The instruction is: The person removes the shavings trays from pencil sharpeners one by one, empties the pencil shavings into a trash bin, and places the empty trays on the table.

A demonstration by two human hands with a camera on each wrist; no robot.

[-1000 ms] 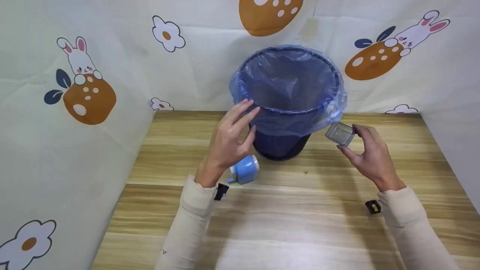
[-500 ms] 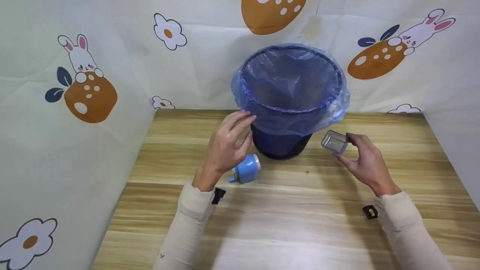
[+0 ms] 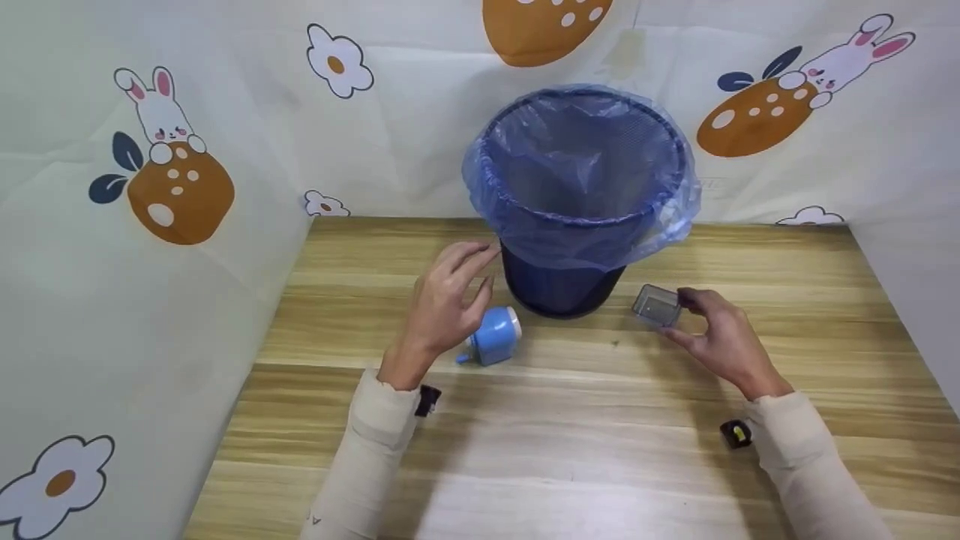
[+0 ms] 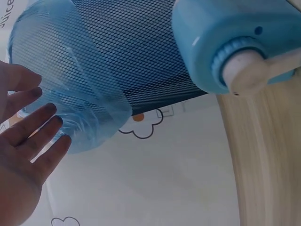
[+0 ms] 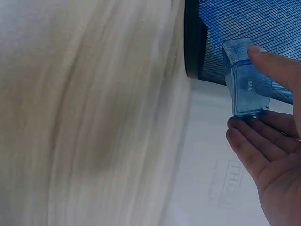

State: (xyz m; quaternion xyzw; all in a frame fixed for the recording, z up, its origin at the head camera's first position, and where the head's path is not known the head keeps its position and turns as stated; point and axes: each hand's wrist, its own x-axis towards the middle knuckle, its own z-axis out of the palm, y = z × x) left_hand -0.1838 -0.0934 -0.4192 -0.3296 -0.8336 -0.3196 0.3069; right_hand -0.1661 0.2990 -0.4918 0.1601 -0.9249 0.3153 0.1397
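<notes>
My right hand (image 3: 726,341) pinches a small clear plastic box, like a pencil sharpener's shavings drawer (image 3: 654,306), between thumb and fingertips. In the right wrist view the drawer (image 5: 251,92) has the thumb on one end and fingertips at the other. My left hand (image 3: 444,304) hovers with fingers loosely bent, holding nothing. Close beside it, a blue hand-crank pencil sharpener (image 3: 497,337) sits on the table; the left wrist view shows its white crank hub (image 4: 244,73). Behind both hands stands a dark mesh waste bin (image 3: 559,291) lined with a blue plastic bag (image 3: 577,247).
The wood-grain table (image 3: 585,442) runs up to a patterned back wall sheet (image 3: 405,150), with side sheets left and right. A small dark speck (image 3: 615,343) lies on the table in front of the bin.
My right hand has come down and left with the drawer, away from the bag's edge toward the table. The left hand has dropped back from the bin's rim toward the sharpener.
</notes>
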